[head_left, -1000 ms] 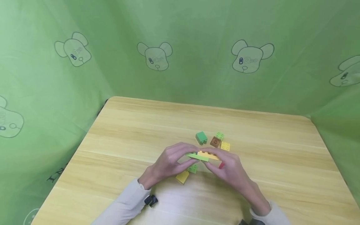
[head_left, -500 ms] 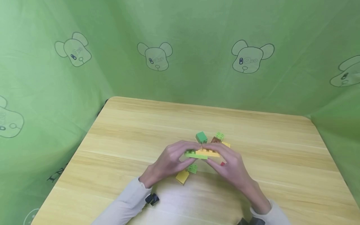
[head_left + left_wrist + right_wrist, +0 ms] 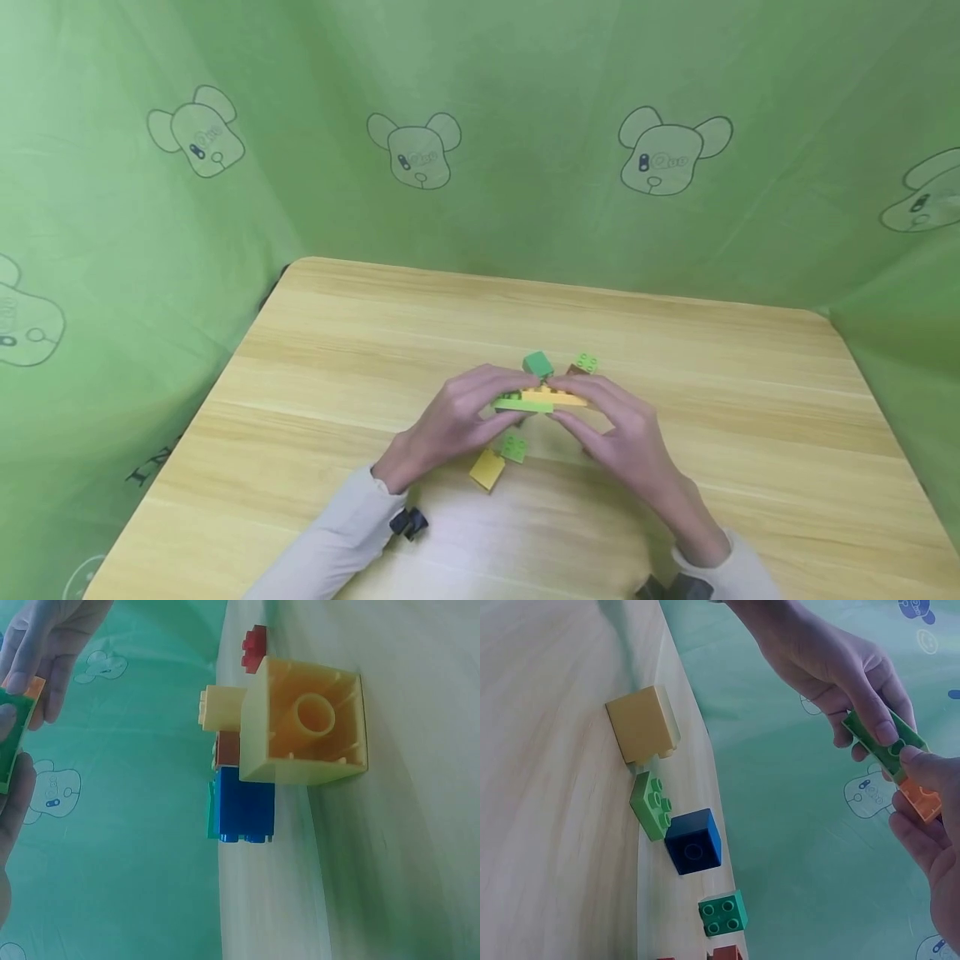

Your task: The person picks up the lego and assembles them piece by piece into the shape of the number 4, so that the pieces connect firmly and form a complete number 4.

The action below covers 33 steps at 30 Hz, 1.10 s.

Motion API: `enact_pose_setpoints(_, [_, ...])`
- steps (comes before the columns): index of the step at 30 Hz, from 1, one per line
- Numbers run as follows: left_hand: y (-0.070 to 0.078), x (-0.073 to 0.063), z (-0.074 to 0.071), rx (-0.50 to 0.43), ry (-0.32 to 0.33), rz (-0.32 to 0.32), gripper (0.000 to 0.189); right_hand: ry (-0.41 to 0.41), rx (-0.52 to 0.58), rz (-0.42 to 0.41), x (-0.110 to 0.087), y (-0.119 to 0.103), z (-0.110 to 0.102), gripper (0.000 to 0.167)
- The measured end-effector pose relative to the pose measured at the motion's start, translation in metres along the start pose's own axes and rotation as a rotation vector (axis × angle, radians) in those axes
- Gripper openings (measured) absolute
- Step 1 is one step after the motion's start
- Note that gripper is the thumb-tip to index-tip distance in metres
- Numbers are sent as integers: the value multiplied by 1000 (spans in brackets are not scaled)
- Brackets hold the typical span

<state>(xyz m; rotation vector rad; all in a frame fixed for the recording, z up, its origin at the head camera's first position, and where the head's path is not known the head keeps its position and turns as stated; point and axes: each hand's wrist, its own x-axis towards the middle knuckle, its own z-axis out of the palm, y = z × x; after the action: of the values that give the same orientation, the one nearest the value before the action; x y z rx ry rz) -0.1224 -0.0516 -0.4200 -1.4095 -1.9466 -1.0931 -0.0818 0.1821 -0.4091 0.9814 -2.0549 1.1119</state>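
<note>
Where the green curtain (image 3: 525, 67) hangs: it covers the back and both sides, printed with outlined animal heads

Wooden table (image 3: 360, 358): pale, with long grain and rounded far corners

Sleeves: light grey, left sleeve (image 3: 333, 537) and right sleeve (image 3: 731, 571) coming in from the near edge

Left hand (image 3: 457, 417): it pinches the flat lime-green brick (image 3: 523, 407), with the fingers above and the thumb below

Right hand (image 3: 630, 433): it pinches the flat orange brick (image 3: 555, 398) in the same manner; the right wrist view shows its thumb near the place where both bricks meet

Held bricks: they are in the air above the table, between the two hands, studs upward; orange one overlaps the right part of the lime-green one, but whether they are fully pressed together I cannot tell

Black device (image 3: 408, 523): beside the left cuff

Yellow brick (image 3: 487, 470): on the table near the left hand, its hollow underside facing the left wrist camera

Blue brick (image 3: 694, 841): beyond the yellow one

Dark green brick (image 3: 537, 365): just beyond the fingertips

Brown brick (image 3: 577, 369): partly hidden by the right hand

Light green four-stud brick (image 3: 514, 447): beside the yellow brick, thinner than it

Red brick (image 3: 255, 649): seen at the top of the left wrist view
</note>
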Motion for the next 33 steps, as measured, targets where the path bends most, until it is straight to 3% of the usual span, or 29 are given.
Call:
enact_pose_setpoints(11, [1, 0, -2, 23, -22, -21, 38, 2, -28, 16, -3, 4, -5, 48])
enact_pose_setpoints(19, [0, -6, -3, 22, 4, -25, 36, 37, -102, 91, -22, 12, -23, 52])
enact_pose_setpoints(23, [-1, -8, -5, 19, 16, -36, 36, -15, -143, 157, -38, 16, -29, 53])
enact_pose_setpoints(27, [0, -9, -7, 29, 22, -47, 37, -95, -184, 240, -53, 18, -32, 23])
enact_pose_setpoints(30, [0, -9, -9, 37, 26, -54, 38, -165, -221, 313, -60, 17, -32, 38])
enact_pose_setpoints(33, [0, -9, -10, 35, 31, -56, 38, -234, -246, 388, -67, 16, -32, 36])
